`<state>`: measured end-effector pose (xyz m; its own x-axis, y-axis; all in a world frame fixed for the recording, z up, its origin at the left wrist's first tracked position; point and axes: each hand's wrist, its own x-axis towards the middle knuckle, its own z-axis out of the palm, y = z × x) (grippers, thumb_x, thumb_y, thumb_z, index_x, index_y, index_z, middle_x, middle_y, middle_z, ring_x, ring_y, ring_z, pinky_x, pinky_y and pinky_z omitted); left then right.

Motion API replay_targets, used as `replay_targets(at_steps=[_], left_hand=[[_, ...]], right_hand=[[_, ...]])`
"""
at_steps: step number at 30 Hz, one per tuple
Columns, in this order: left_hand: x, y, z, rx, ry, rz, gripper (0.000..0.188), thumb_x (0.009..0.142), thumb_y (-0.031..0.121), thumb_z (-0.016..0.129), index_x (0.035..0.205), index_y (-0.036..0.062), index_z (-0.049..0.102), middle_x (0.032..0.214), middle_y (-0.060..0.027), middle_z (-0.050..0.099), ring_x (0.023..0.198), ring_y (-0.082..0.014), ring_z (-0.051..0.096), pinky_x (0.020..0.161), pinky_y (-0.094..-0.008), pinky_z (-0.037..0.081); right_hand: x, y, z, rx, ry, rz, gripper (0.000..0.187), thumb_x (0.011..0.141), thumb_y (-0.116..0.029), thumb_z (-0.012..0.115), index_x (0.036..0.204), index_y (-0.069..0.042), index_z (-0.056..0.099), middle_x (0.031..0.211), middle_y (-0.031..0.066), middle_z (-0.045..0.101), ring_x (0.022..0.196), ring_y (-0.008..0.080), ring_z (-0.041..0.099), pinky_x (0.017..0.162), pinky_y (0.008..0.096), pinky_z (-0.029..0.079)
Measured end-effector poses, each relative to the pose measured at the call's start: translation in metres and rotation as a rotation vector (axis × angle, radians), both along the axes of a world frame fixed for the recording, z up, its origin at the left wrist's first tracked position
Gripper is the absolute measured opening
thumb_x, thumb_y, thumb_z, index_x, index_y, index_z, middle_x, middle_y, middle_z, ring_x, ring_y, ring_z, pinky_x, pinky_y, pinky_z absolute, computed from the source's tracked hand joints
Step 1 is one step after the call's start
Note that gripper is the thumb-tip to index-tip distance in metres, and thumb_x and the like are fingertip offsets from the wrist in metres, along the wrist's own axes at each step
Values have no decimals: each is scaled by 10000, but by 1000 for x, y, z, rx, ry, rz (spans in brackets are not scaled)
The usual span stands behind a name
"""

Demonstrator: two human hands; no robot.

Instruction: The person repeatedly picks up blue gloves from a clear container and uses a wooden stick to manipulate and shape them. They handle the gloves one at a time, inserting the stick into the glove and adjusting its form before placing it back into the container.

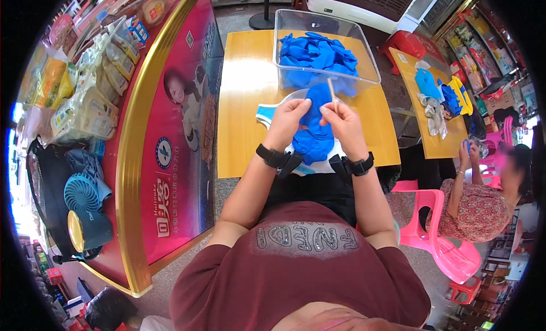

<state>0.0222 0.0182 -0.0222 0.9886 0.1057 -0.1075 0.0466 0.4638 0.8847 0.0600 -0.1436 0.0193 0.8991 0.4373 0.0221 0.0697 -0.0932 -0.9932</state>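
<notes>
Between my hands is a piece of bright blue cloth [318,103]. My left hand [289,119] pinches its left edge between thumb and fingers. At the cloth's right side, my right hand [344,125] is closed, with a thin pale-brown stick [331,88] standing up from its fingers. Whether those fingers also grip the cloth, I cannot tell. More blue cloth [313,144] lies bunched just below my hands, over a white thing with a light-blue edge [265,113], mostly covered. Beyond my hands stands a clear plastic bin [369,63] heaped with blue cloth pieces [318,53].
The wooden table [244,143] meets a pink counter [170,132] with a gold edge on the left. Right of it are a pink plastic chair [438,217] and a second table [418,106] holding a yellow basket [462,95]. A seated person [478,208] handles something blue there.
</notes>
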Motion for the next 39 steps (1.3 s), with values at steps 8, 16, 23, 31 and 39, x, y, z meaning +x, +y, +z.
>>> replay_targets(at_steps=[8,16,23,31,39], left_hand=[[-2,-13,0,95,-139,44,196,939,226,626,1014,51,674,861,11,666,728,-45,592,637,-198,473],[-9,-7,15,199,-187,148,221,864,97,704,1069,32,651,874,-26,674,730,-71,602,632,-215,479],[-14,-14,24,144,-252,270,248,836,32,713,1074,7,651,852,-42,683,724,-85,616,639,-218,500],[-22,-28,32,110,-385,415,244,822,6,721,1056,1,652,886,-63,694,740,-87,624,674,-217,504],[-16,-26,50,116,-414,333,248,826,24,726,1060,11,646,869,-28,673,742,-66,602,663,-192,462]], right_hand=[[6,-15,-27,246,187,-64,169,893,-224,684,952,-68,660,710,-76,551,535,-12,381,474,169,276],[-7,-26,5,171,152,39,177,887,-171,684,978,-23,655,778,-48,595,662,17,519,611,184,416],[-14,-14,-10,207,-300,-387,191,847,-105,723,1006,-30,648,830,-15,590,627,32,476,561,197,393],[-41,1,-3,177,-418,-250,248,820,-133,757,1019,-35,646,797,-15,589,587,27,433,500,185,334],[-28,13,8,252,-307,-160,278,792,-140,787,1008,-44,641,785,-26,601,557,-9,399,482,161,316]])
